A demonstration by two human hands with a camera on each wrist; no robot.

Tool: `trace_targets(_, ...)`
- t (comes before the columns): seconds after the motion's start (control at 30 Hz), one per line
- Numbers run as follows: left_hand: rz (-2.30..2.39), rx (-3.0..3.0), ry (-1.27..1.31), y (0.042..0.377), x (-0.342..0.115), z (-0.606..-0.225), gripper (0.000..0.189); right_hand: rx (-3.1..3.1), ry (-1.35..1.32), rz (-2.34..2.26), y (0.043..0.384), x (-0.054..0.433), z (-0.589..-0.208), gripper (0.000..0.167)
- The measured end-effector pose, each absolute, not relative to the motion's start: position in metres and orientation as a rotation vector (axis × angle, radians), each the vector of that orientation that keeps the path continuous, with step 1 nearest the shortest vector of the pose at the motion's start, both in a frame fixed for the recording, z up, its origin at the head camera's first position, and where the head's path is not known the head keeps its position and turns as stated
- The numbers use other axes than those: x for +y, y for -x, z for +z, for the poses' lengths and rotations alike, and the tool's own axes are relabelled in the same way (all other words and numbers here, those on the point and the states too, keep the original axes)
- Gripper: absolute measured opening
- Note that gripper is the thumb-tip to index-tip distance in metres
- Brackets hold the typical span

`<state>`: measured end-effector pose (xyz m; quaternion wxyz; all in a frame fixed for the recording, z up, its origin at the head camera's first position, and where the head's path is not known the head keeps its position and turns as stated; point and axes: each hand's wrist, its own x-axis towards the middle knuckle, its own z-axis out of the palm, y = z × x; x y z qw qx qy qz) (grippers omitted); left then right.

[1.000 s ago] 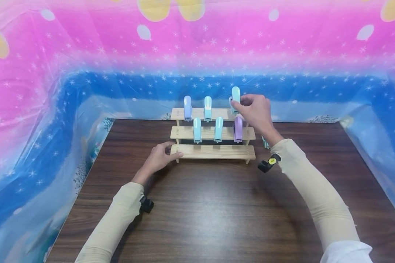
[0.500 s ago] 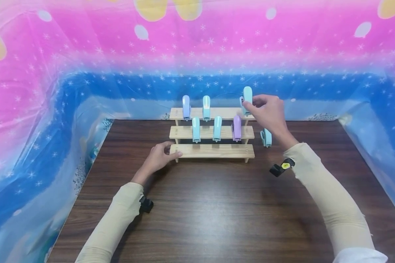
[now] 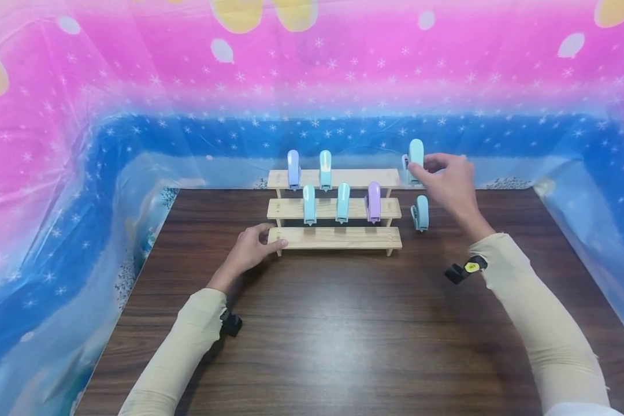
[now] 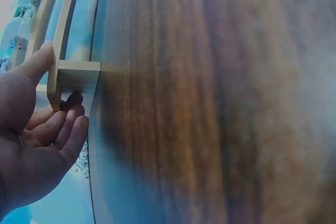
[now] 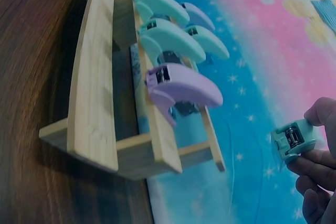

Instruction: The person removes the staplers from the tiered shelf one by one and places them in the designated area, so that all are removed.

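My right hand (image 3: 449, 179) pinches a mint-green stapler (image 3: 416, 157) between thumb and fingers, to the right of the top shelf's end. The right wrist view shows this held stapler (image 5: 295, 139) end-on, apart from the stand. My left hand (image 3: 249, 249) grips the left end of a three-step wooden display stand (image 3: 338, 238) at its lowest step; in the left wrist view the thumb lies on top and the fingers curl below. A lilac stapler (image 3: 293, 169) and a mint one (image 3: 325, 169) stand on the top step. Two mint staplers (image 3: 309, 203) and a purple stapler (image 3: 374, 201) stand on the middle step.
Another mint-green stapler (image 3: 421, 212) stands on the dark wood table (image 3: 322, 335), right of the stand and below the right hand. A pink and blue patterned cloth (image 3: 229, 136) hangs behind the table and along both sides.
My right hand has moved the mint stapler rightward from over the top step to beyond its right end. The stapler on the table has come into full view. The left hand has stayed in place.
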<state>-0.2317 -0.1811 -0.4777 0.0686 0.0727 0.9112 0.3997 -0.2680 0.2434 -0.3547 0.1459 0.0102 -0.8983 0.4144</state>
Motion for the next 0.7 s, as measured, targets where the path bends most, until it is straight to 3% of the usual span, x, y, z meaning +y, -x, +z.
trace_targets(0.7, 1.202, 2.744, -0.215, 0.233, -0.182, -0.479, 0.071, -2.55, -0.021, 1.054, 0.273, 0.313, -0.408, 0.053)
